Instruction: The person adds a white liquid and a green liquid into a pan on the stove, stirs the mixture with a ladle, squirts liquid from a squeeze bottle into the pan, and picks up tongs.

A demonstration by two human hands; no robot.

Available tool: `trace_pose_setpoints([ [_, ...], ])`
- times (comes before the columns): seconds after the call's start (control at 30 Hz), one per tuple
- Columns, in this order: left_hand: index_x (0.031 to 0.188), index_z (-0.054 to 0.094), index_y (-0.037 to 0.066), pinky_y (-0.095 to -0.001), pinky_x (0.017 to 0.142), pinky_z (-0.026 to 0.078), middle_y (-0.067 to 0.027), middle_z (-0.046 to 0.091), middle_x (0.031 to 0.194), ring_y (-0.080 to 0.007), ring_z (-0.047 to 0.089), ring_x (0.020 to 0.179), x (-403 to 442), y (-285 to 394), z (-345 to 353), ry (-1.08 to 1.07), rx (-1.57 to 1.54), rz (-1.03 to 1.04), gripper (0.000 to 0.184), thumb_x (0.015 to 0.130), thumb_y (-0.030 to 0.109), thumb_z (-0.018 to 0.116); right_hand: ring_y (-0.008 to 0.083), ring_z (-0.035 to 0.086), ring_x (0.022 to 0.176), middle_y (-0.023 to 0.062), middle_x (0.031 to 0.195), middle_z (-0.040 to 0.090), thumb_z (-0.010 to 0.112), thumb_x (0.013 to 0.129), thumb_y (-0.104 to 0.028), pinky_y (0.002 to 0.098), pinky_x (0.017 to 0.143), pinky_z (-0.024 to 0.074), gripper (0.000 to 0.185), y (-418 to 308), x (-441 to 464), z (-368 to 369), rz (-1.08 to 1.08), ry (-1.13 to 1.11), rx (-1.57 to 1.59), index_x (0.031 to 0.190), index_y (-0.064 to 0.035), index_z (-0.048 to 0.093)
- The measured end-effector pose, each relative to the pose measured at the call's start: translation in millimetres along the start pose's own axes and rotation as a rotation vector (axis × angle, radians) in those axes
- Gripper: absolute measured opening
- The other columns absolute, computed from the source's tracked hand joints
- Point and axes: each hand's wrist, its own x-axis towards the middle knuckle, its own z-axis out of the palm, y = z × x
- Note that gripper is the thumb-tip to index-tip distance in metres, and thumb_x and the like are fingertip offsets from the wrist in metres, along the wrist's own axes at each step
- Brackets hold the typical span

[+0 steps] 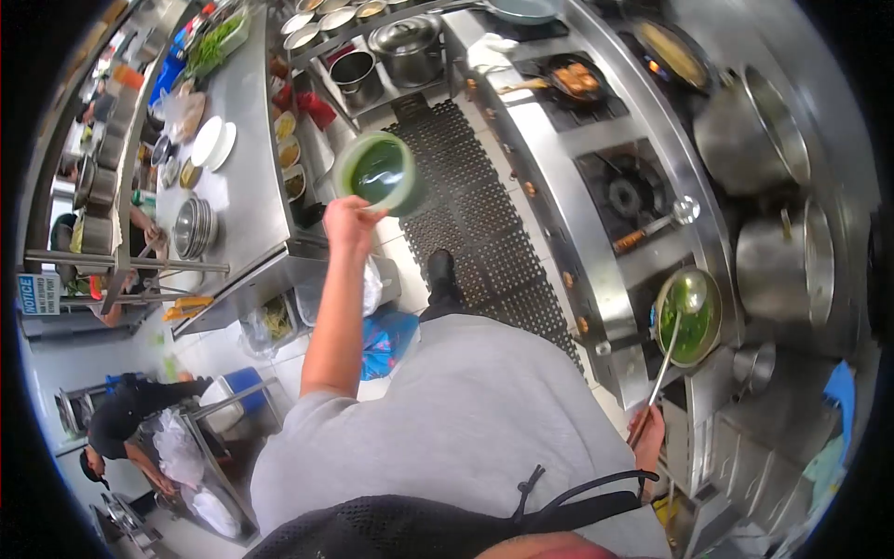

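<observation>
My left hand grips the rim of a light green plastic tub, held out over the floor mat. The tub is tilted, and dark green liquid shows inside it. Low on the right, my right hand is closed around the handle of a ladle. The ladle's bowl rests in a pan of green soup with leafy bits, at the near end of the stove.
Along the stove are a frying pan with browned pieces, a second ladle and large steel pots. A steel counter with plates and bowls runs on the left. Another person bends over at lower left.
</observation>
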Motion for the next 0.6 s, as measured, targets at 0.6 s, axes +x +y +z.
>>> trace_pose_setpoints([
  [0.6, 0.084, 0.054, -0.006, -0.0492, 0.059, 0.064, -0.0107, 0.046, 0.073, -0.0214, 0.048, 0.056, 197, 187, -253, 0.670, -0.280, 0.267, 0.009, 0.076, -0.005, 0.056, 0.0241, 0.064, 0.092, 0.0148, 0.105, 0.066, 0.066, 0.092, -0.015, 0.0357, 0.085, 0.0514, 0.027, -148, 160, 476, -1.123, 0.109, -1.169, 0.113, 0.0026, 0.066],
])
